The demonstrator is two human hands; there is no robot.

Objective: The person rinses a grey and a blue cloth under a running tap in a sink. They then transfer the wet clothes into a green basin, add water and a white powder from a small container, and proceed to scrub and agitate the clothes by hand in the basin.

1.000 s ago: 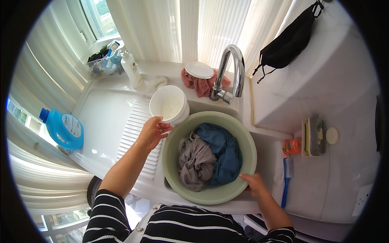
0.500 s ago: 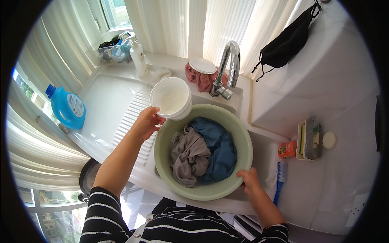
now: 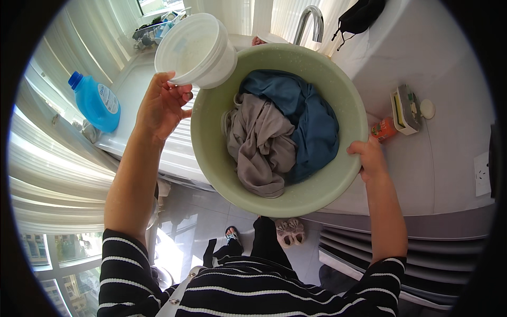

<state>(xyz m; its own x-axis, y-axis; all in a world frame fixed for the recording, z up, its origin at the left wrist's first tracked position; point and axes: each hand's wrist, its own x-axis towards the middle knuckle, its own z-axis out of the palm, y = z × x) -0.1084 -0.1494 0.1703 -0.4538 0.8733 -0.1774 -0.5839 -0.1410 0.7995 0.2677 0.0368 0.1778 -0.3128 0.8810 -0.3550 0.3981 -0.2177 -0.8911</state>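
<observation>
The left hand (image 3: 161, 108) pinches the near rim of a white plastic tub (image 3: 195, 50), toward the green basin's (image 3: 208, 132) ten o'clock; the right hand (image 3: 371, 156) clasps the basin's rim near three o'clock. Inside, grey cloth (image 3: 261, 142) lies toward eight o'clock; blue cloth (image 3: 306, 121), toward two.

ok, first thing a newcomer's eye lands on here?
The big pale green washbasin in the centre, holding bunched grey fabric and blue fabric, its right rim in the right-hand grip. Next, the white plastic tub at upper left, rim pinched in the left-hand grip. Then the bright blue detergent bottle at far left.
</observation>
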